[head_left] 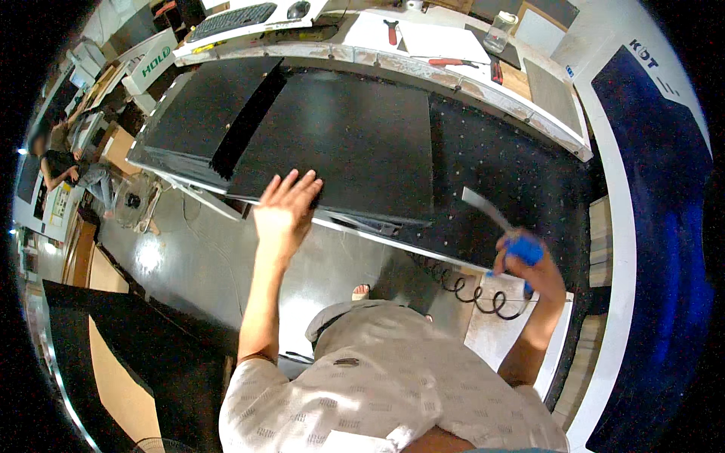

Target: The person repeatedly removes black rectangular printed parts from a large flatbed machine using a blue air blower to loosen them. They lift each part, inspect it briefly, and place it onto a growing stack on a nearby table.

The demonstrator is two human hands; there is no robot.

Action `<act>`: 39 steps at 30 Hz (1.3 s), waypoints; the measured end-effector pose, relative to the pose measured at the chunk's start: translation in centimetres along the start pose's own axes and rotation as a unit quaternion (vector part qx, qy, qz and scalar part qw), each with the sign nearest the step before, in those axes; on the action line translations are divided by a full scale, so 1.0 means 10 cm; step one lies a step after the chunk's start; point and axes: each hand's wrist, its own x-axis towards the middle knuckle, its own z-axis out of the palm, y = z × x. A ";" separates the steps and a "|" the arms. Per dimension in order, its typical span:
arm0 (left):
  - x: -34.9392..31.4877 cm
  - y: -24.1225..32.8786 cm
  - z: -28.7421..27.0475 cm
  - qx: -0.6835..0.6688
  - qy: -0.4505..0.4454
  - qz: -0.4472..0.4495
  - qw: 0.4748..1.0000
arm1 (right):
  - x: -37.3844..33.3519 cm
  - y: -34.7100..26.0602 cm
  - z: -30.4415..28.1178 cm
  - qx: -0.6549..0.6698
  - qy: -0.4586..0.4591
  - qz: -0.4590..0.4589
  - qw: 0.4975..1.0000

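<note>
My left hand (pixel 285 211) lies flat with fingers spread on the near edge of a dark panel (pixel 347 136), holding nothing. That panel rests on a black work surface dotted with small pale spots (pixel 513 166). A second dark panel (pixel 204 109) lies to its left, with a black gap between the two. Over the right part of the surface, my right hand (pixel 532 264) is closed round a blue air blow gun (pixel 524 250). The gun's silvery nozzle (pixel 487 208) points up and left toward the panel. A coiled black hose (pixel 483 300) hangs just below that hand.
A raised ledge behind the surface carries a keyboard (pixel 232 21), a mouse (pixel 298 9), red-handled tools (pixel 453 62) and a clear bottle (pixel 500 32). A white machine frame with a dark blue panel (pixel 649 249) stands at right. Far left, another person (pixel 68 170) sits.
</note>
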 end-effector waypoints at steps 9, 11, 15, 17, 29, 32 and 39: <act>3.10 -0.88 -0.70 0.042 0.029 0.030 0.998 | 0.23 0.33 0.74 0.038 0.052 -0.063 0.996; 3.59 -0.96 -0.51 0.153 -0.109 -0.053 0.981 | 0.29 0.19 0.78 0.044 0.140 -0.111 0.983; 3.96 -0.91 0.14 0.122 -0.028 -0.137 0.983 | 0.09 0.00 0.72 0.127 0.335 -0.121 0.926; 4.12 -1.00 0.27 0.130 -0.046 -0.147 0.980 | -0.07 0.03 0.67 0.079 0.378 -0.084 0.919; 4.29 -1.11 0.44 0.107 -0.063 -0.137 0.983 | -0.24 0.52 0.94 0.020 0.275 0.030 0.961; 4.33 -1.13 0.45 0.086 -0.065 -0.140 0.984 | -0.19 0.57 0.99 0.083 0.218 0.015 0.972; 4.29 -1.08 0.36 0.077 -0.092 -0.149 0.981 | 0.05 0.66 1.11 0.035 0.131 0.045 0.990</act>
